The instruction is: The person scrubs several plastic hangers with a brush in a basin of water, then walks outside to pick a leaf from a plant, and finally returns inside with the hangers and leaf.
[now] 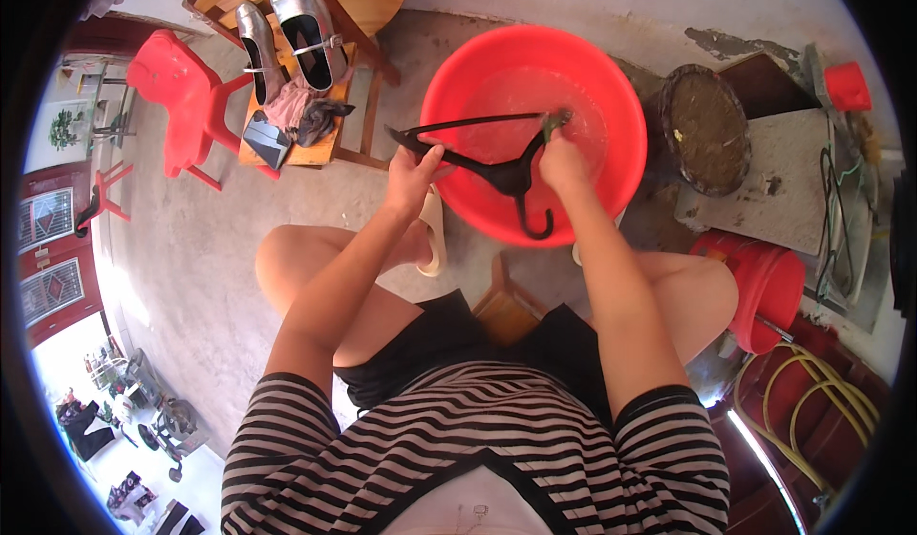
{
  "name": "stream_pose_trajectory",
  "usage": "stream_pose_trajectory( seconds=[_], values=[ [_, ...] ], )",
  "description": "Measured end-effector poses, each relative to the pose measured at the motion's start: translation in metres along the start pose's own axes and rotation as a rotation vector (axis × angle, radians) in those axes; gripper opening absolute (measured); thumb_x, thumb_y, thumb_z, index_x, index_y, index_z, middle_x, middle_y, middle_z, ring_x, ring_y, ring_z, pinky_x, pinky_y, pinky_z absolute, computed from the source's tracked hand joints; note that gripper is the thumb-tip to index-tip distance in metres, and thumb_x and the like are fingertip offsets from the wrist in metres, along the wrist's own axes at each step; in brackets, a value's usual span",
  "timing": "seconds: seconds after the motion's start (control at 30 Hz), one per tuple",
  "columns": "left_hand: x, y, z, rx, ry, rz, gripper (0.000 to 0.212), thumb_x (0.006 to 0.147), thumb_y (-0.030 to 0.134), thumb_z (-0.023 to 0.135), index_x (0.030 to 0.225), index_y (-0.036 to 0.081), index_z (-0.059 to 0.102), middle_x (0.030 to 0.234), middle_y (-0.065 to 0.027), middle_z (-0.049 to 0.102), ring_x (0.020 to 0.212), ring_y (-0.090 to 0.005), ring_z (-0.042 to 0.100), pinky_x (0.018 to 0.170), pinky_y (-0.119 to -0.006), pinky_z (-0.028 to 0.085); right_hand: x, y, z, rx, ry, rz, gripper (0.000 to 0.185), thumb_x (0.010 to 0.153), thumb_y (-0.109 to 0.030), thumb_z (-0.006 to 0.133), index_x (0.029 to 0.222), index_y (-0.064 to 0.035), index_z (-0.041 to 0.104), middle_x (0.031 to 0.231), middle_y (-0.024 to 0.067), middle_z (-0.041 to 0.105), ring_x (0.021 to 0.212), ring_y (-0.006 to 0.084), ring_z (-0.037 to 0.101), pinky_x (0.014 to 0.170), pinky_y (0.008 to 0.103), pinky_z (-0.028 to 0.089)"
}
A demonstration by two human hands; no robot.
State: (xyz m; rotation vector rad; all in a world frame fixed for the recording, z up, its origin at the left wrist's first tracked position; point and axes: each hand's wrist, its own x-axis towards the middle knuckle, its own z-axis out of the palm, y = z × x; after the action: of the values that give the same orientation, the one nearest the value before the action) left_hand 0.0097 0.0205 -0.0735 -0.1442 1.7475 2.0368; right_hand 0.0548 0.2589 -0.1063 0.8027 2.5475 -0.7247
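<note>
A black clothes hanger [505, 177] is held over a red plastic basin [623, 184], its hook pointing back towards me. My left hand [415, 177] grips the hanger's left end, thumb on top. At its other end, my right hand [564, 159] presses a small dark green thing [553, 125] against the hanger; the fingers hide most of it, so I cannot tell what it is. Cloudy water [494, 98] with a little foam lies in the basin, below the hanger.
Left of the basin, a wooden chair [344, 116] bears silver shoes [304, 33], crumpled cloth [294, 109] and a smartphone [268, 139]. A red plastic chair [188, 105] stands beyond. On the right are a round dirty lid-like disc [706, 130], a red bucket [770, 291] and a yellow hose [795, 384].
</note>
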Motion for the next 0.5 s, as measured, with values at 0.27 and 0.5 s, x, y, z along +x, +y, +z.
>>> stream_pose_trajectory(
  seconds=[0.27, 0.5],
  values=[
    [0.002, -0.003, -0.003, -0.017, -0.01, 0.022, 0.013, 0.089, 0.008, 0.052, 0.1, 0.002, 0.047, 0.099, -0.01, 0.058, 0.093, -0.0194, 0.058, 0.077, -0.031, 0.054, -0.014, -0.004, -0.016, -0.106, -0.123, -0.079, 0.042, 0.087, -0.012, 0.032, 0.128, -0.0002, 0.035, 0.101, 0.0245, 0.059, 0.098, 0.0379, 0.057, 0.083, 0.0469, 0.044],
    [-0.003, 0.008, 0.003, -0.013, 0.032, 0.015, 0.014, 0.087, 0.006, 0.054, 0.098, 0.001, 0.047, 0.098, -0.0095, 0.057, 0.093, -0.0182, 0.058, 0.073, -0.031, 0.055, -0.08, -0.015, 0.001, -0.065, -0.19, -0.195, 0.042, 0.089, -0.017, 0.037, 0.127, -0.0004, 0.036, 0.091, 0.0267, 0.06, 0.089, 0.0417, 0.058, 0.077, 0.0491, 0.046]
  ],
)
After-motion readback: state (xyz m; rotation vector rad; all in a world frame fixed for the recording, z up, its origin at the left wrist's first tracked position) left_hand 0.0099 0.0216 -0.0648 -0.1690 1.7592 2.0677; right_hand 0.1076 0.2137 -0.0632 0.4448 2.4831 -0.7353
